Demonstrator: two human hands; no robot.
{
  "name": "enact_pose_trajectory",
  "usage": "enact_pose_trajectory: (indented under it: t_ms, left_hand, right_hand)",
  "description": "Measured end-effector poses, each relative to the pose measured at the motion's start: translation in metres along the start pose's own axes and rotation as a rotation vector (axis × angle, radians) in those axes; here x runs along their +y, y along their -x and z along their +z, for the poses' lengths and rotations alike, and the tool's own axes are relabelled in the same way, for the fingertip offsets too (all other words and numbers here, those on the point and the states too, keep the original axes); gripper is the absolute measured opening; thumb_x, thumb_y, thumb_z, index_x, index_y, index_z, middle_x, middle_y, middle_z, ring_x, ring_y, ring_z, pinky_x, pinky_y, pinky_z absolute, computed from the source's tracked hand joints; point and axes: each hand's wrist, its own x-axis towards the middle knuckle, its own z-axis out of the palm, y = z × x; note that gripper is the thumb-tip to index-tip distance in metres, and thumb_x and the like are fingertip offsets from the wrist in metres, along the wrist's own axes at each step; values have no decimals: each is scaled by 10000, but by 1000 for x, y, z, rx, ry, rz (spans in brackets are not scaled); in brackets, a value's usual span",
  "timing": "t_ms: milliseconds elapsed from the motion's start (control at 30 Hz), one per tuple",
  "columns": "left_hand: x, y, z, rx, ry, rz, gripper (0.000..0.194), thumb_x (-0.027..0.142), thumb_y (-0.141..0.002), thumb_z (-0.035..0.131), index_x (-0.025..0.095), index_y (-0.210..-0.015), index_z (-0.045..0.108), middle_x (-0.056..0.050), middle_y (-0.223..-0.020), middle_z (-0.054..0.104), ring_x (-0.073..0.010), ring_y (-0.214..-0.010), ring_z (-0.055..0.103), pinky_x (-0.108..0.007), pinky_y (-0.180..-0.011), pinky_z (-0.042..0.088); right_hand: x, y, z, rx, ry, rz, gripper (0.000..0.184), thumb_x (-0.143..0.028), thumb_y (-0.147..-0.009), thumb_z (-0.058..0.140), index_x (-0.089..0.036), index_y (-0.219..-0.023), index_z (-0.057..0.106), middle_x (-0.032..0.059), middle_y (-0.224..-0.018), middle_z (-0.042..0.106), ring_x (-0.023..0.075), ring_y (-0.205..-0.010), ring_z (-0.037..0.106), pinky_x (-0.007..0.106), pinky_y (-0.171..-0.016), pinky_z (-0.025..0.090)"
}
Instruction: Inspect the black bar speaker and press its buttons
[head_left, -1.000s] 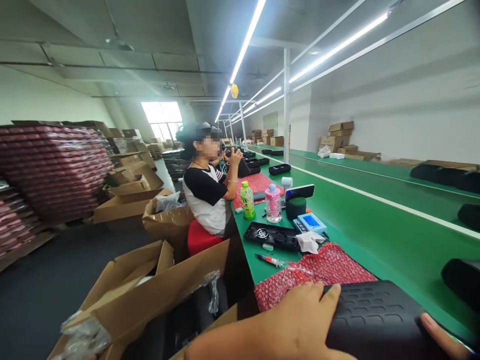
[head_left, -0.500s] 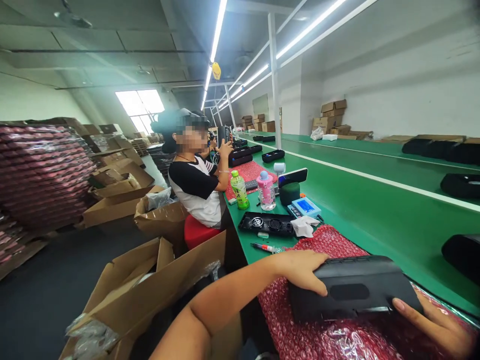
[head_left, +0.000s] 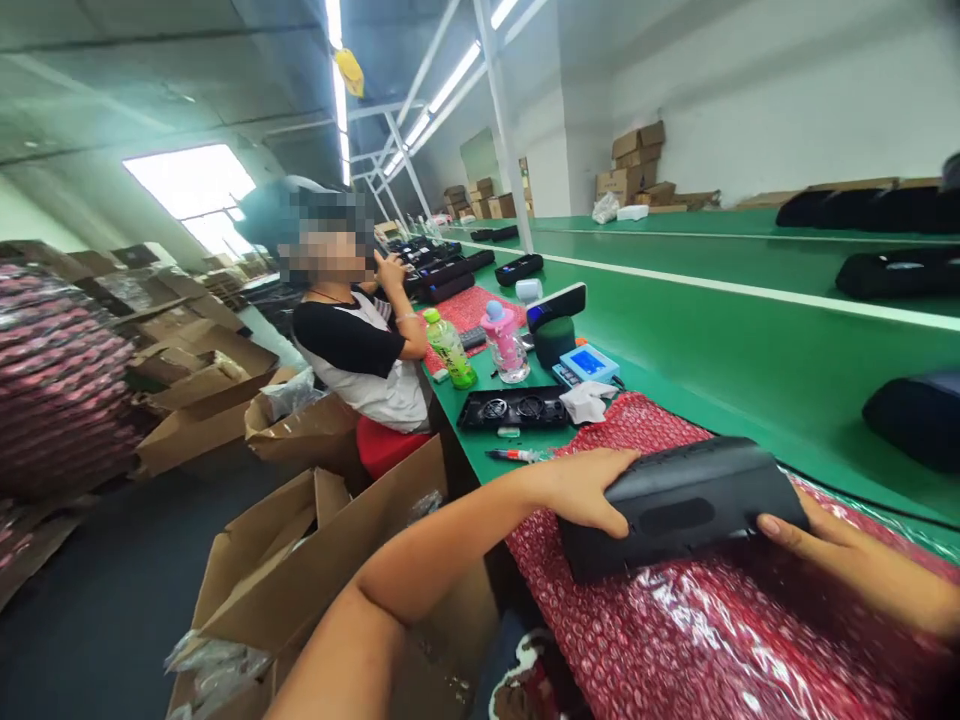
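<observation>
A long black speaker housing (head_left: 679, 510) with an oval panel on its side is held between my two hands, over red bubble wrap (head_left: 645, 640). My left hand (head_left: 589, 490) is closed around its left end, the thumb on the near face. At the right end, my right hand (head_left: 814, 530) grips it with the thumb in front; its other fingers are mostly hidden behind. Just beyond my left hand lie a red-and-black pen-like tool (head_left: 517, 455), a black panel with two round openings (head_left: 514, 408) and a crumpled white tissue (head_left: 587, 402).
A green bottle (head_left: 450, 350), a pink-topped bottle (head_left: 506, 345), a dark green cylinder (head_left: 555, 342) and a blue device with a screen (head_left: 589, 362) stand farther along the bench. A co-worker (head_left: 352, 340) sits at left. Open cardboard boxes (head_left: 322, 560) fill the floor beside me.
The view has shifted and tilted, so the bench items appear farther left and higher. Both hands still hold the speaker housing. The co-worker's black item is no longer plainly seen.
</observation>
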Motion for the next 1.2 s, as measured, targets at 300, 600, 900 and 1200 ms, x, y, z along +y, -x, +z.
enact_pose_trajectory:
  t_ms: [300, 600, 900, 1200]
  left_hand:
    - [6, 1, -1, 63, 60, -21, 876, 366, -693, 641, 131, -1498, 387, -118, -1514, 461, -300, -1367, 468, -398, -1176, 359]
    - [28, -3, -4, 41, -143, -274, 778, 518, -751, 637, 187, -1425, 433, -140, -1278, 626, -330, -1092, 623, -429, -938, 479]
    - [21, -17, -6, 19, -11, -231, 573, 460, -693, 650, 168, -1158, 483, -112, -1193, 565, -274, -1071, 562, -417, -959, 468]
    - [24, -16, -7, 27, -29, -220, 545, 464, -696, 659, 169, -1124, 499, -86, -1119, 603, -251, -986, 577, -381, -856, 473]
  right_hand:
    - [-42, 2, -3, -90, 26, -58, 897, -762, -850, 535, -202, -1526, 353, 107, -1588, 351, 375, -1491, 260, 545, -1248, 164]
    - [-41, 2, -2, -111, 19, -91, 906, -770, -868, 514, -187, -1532, 317, 119, -1595, 326, 355, -1476, 293, 513, -1255, 186]
    - [-40, 1, -2, -136, 7, -106, 882, -775, -874, 508, -182, -1507, 351, 139, -1568, 362, 347, -1438, 353, 538, -1248, 203]
    - [-39, 0, -1, -105, -8, -87, 900, -797, -842, 528, -171, -1469, 370, 162, -1511, 417, 349, -1389, 406, 551, -1221, 265]
